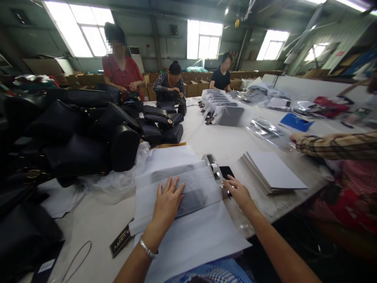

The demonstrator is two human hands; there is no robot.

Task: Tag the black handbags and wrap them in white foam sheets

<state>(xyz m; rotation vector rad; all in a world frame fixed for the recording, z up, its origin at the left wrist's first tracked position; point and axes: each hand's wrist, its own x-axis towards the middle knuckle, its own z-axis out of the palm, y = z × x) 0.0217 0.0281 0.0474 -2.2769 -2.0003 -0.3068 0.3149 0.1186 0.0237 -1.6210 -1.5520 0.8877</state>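
Note:
White tissue paper is folded over a flat dark item, which shows through it at the front centre. My left hand lies on the folded paper, palm down with fingers spread. Right of the paper, my right hand reaches to a grey tape dispenser, its fingers apart near the cutting end; whether a fingertip touches tape cannot be made out. A dark phone-like object lies behind that hand. A black tag with gold letters sits by the paper's left edge.
Black handbags are heaped at the left. A stack of grey-white boards lies at the right, with wrapped items in a row farther back. Three people stand or lean across the table; a plaid sleeve reaches in from the right.

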